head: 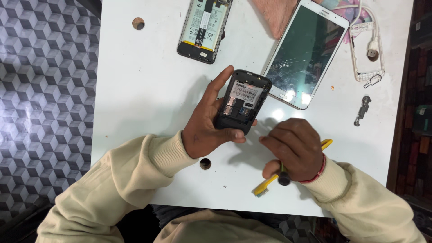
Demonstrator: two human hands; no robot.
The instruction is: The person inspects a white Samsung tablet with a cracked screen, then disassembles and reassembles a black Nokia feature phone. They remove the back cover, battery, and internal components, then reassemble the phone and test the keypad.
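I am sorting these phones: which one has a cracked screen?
The large white phone lying screen-up at the table's far right; the other two show opened backs.

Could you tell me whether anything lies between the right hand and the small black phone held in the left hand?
Nothing visible does. The right hand, gripping a dark-handled tool, sits just right of the black phone in the left hand, with bare white table between.

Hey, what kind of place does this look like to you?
Probably a phone repair bench. An opened smartphone lies on the white table beside a cracked white phone, and the left hand holds a small black phone with its back off.
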